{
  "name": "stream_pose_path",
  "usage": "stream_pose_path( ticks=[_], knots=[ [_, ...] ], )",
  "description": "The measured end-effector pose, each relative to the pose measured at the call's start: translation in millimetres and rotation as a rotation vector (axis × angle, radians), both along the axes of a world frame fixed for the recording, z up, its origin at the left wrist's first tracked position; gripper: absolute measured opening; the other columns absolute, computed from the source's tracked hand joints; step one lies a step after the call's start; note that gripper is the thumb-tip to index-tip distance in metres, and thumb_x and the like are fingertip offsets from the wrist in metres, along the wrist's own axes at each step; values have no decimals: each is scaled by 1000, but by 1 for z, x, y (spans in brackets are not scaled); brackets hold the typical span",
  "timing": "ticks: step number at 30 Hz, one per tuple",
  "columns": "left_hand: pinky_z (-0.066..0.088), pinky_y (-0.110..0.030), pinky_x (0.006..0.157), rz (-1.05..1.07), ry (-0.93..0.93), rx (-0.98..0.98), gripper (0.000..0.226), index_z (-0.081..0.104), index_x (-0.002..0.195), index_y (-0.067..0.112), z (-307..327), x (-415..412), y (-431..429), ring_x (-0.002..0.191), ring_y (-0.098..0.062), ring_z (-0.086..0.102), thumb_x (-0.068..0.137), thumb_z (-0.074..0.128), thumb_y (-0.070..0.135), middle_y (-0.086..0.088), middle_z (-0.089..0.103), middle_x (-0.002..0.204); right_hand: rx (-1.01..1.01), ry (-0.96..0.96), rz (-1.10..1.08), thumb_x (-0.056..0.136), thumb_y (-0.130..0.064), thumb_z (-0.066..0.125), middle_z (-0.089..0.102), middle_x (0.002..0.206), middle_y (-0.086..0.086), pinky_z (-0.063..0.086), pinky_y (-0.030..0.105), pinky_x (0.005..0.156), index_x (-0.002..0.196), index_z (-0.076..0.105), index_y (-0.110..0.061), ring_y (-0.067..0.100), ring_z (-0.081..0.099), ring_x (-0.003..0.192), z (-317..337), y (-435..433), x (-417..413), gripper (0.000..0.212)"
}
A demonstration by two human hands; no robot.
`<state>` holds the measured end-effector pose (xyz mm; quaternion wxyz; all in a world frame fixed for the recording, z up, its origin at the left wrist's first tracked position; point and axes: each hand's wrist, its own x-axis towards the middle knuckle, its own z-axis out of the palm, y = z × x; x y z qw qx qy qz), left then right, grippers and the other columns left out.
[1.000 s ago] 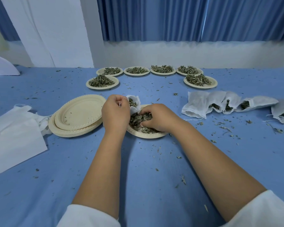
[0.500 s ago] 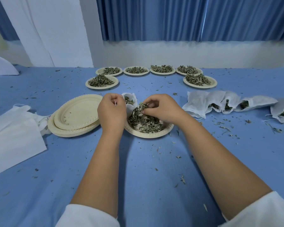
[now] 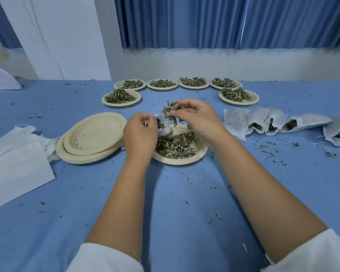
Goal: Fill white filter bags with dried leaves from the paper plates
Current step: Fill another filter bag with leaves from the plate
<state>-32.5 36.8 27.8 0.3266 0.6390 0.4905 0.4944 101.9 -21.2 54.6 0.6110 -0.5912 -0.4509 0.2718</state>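
My left hand (image 3: 138, 132) grips a small white filter bag (image 3: 163, 126) by its mouth, just left of a paper plate (image 3: 201, 152) heaped with dried leaves (image 3: 175, 145). The bag holds some leaves. My right hand (image 3: 197, 119) pinches a clump of dried leaves (image 3: 170, 109) in the air above the bag's mouth and the plate's far rim.
A stack of bare paper plates (image 3: 92, 136) sits to the left, flat white bags (image 3: 18, 163) beyond it. Several filled bags (image 3: 263, 122) lie in a row on the right. Several leaf plates (image 3: 121, 97) arc across the back. Crumbs litter the blue table (image 3: 175, 203).
My right hand rose from the plate with a clump of leaves and carried it up toward the bag's mouth. My left hand kept hold of the bag, shifting slightly.
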Motion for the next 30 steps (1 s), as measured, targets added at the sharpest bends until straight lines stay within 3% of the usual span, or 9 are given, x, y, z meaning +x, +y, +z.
stream_pose_path(
  ticks=[4, 8, 12, 17, 21, 25, 28, 30],
  knots=[
    [50, -35, 78, -28, -7, -11, 16, 68, 96, 14, 0, 1, -1, 83, -21, 65, 93, 56, 25, -3, 70, 88, 77, 72, 25, 82, -10, 77, 72, 72, -13, 49, 13, 56, 91, 65, -25, -3, 64, 65, -9, 5, -16, 21],
    [47, -30, 70, -34, -25, -27, 16, 69, 94, 12, 0, 2, -1, 74, -17, 62, 91, 56, 21, -3, 71, 83, 108, 108, 27, 83, -1, 74, 68, 82, 2, 58, 23, 68, 89, 62, -20, 12, 66, 63, -15, 8, -24, 23],
    [45, -28, 66, -29, -88, -62, 17, 71, 92, 12, 1, 2, 0, 66, -14, 57, 89, 55, 18, -4, 70, 78, 70, -71, -6, 80, -2, 76, 66, 79, -1, 53, 20, 63, 84, 62, -24, 8, 64, 63, -18, 8, -21, 26],
    [42, -18, 59, -26, -118, -79, 13, 69, 85, 20, 1, 2, 0, 59, -1, 55, 89, 57, 19, 6, 66, 71, 5, -345, -33, 77, -13, 79, 63, 75, -15, 49, 16, 69, 78, 62, -34, 0, 53, 63, -20, 8, -14, 27],
    [40, -7, 52, -57, -111, -63, 11, 69, 83, 20, 2, 2, 1, 55, 7, 55, 89, 59, 19, 10, 63, 67, -46, -479, -50, 76, -11, 77, 59, 75, -18, 45, 11, 67, 84, 66, -27, -4, 52, 61, -24, 11, -12, 21],
    [37, -3, 48, -141, -78, -43, 12, 66, 80, 22, 0, 5, -2, 50, 12, 52, 90, 60, 17, 11, 62, 65, -137, -645, -76, 77, -9, 74, 60, 74, -13, 44, 17, 70, 98, 74, -17, 3, 56, 70, -26, 12, -9, 22],
    [38, -4, 48, -138, -34, -31, 10, 67, 84, 21, 0, 5, -3, 56, 7, 55, 90, 59, 18, 11, 63, 70, -194, -648, -9, 81, -12, 72, 68, 88, -6, 43, 13, 71, 110, 74, -16, 5, 60, 81, -23, 10, -6, 29],
    [38, -5, 49, -113, -25, -25, 11, 66, 82, 23, 1, 4, -3, 61, 3, 56, 90, 59, 19, 12, 63, 71, -200, -583, 38, 85, -16, 66, 72, 90, -6, 42, 9, 66, 111, 74, -18, -5, 59, 73, -21, 9, -6, 27]
  ],
)
